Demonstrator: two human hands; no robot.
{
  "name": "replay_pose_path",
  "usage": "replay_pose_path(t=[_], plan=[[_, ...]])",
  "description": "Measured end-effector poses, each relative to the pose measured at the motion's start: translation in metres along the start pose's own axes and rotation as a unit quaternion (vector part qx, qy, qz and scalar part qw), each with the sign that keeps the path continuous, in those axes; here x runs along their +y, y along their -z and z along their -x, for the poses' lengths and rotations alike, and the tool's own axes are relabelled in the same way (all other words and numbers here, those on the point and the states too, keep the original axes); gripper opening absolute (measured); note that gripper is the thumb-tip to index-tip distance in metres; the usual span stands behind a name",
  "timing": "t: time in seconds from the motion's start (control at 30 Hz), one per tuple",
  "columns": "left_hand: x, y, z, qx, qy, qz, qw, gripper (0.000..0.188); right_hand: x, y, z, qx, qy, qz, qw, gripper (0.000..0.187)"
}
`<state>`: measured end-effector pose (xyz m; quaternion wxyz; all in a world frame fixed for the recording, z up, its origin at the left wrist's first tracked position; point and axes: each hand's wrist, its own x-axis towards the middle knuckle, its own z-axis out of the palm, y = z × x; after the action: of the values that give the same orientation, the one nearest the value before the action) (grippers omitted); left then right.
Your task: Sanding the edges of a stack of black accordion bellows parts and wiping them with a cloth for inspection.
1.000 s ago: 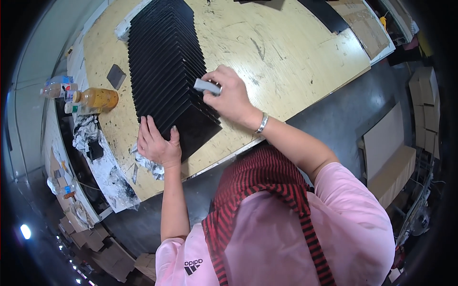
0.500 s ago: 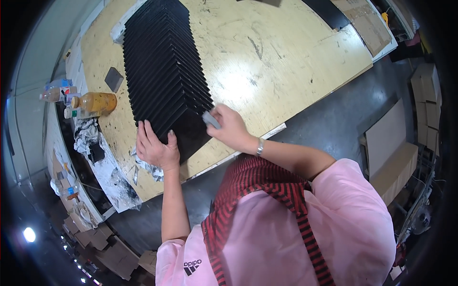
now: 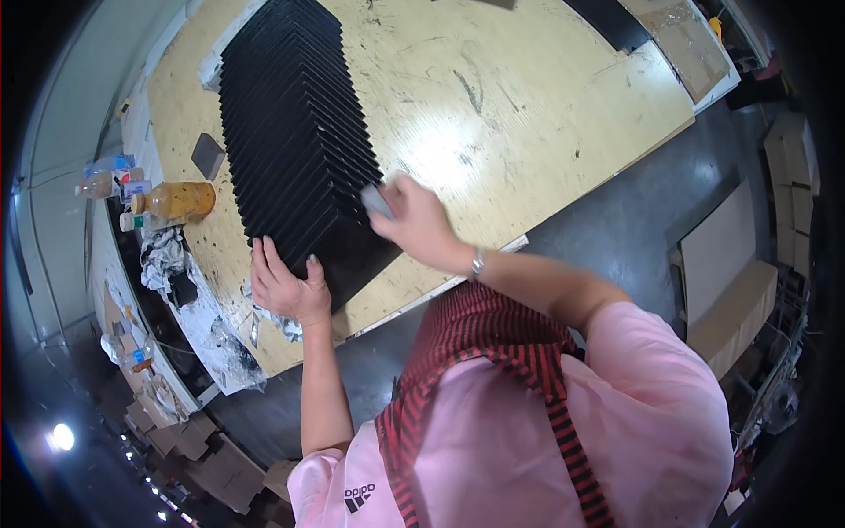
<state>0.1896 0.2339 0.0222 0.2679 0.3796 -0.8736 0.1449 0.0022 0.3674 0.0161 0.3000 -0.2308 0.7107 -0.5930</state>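
Observation:
A long row of overlapping black flat panels [image 3: 290, 132] runs away from me across the table, each one set back a little from the one before. My left hand [image 3: 290, 286] rests with fingers apart on the near left edge of the front panel. Between the fingers of my right hand [image 3: 418, 224] is a small grey block [image 3: 377, 201], possibly a sponge or sanding block. It is against the right edge of the row, near the front. That hand is slightly blurred.
On the wooden table [image 3: 528, 114] lies a dark grey block [image 3: 209, 156], left of the row. Beyond it stand a bottle of orange-brown liquid [image 3: 180, 201] and other bottles. Crumpled plastic [image 3: 163, 255] lies at the left edge. Cardboard [image 3: 695, 53] is at the far right.
My right hand has moved slightly away from me and left along the panels' right edge with the grey block. My left hand stays on the front panel.

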Motion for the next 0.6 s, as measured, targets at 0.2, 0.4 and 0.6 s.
replay_pose_path(t=[0.2,0.4,0.6], plan=[[0.000,0.002,-0.003,0.004,-0.001,0.010,1.000,0.077,-0.016,-0.013,-0.037,-0.024,0.007,-0.029,0.999,0.028],[0.003,0.002,-0.004,0.017,-0.008,0.006,1.000,0.073,-0.028,-0.009,-0.056,0.022,0.017,-0.089,0.996,0.031],[0.000,0.002,-0.002,0.011,0.006,0.009,1.000,0.076,-0.011,0.003,-0.038,-0.058,-0.029,0.026,0.998,0.031]])
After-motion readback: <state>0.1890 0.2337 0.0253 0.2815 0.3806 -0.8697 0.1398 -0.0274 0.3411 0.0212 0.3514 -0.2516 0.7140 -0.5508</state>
